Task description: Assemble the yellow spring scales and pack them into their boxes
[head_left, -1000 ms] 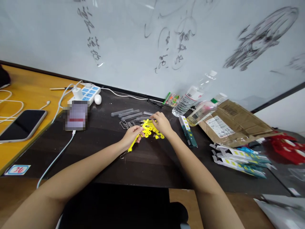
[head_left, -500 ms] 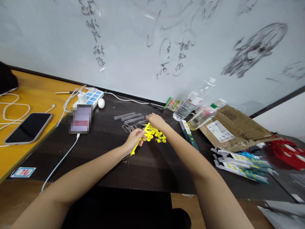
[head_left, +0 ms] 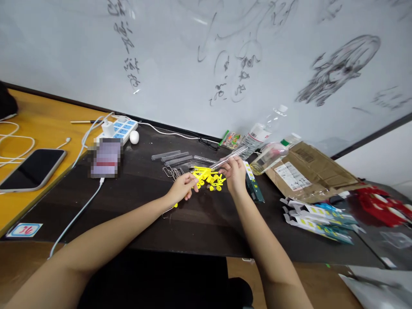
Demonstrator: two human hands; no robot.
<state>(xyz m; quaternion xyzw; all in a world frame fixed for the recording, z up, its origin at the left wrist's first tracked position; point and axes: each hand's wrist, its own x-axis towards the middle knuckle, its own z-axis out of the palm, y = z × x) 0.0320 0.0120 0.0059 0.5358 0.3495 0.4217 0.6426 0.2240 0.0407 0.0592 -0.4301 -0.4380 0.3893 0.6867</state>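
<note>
My left hand (head_left: 184, 187) is closed on a thin yellow stick, whose lower end with a metal hook (head_left: 168, 210) shows below the fingers. Between the fingers and thumb of my right hand (head_left: 234, 174) is a clear plastic tube (head_left: 229, 158), slanting up to the right. Beneath and between the hands lie several small yellow parts (head_left: 215, 181). Metal hooks (head_left: 173, 172) lie just behind my left hand. More clear tubes (head_left: 176, 159) rest on the dark table (head_left: 206, 227) beyond them.
At the left are a phone (head_left: 34, 169), a blurred phone on a cable (head_left: 106, 158) and a power strip (head_left: 124, 128). Bottles (head_left: 256, 136), a cardboard parcel (head_left: 310, 171) and flattened boxes (head_left: 322, 221) stand or lie to the right. A whiteboard (head_left: 180, 64) rises behind.
My right hand has come back from the tubes and moved right, now with a clear tube lifted in it. The yellow stick in my left hand has tilted.
</note>
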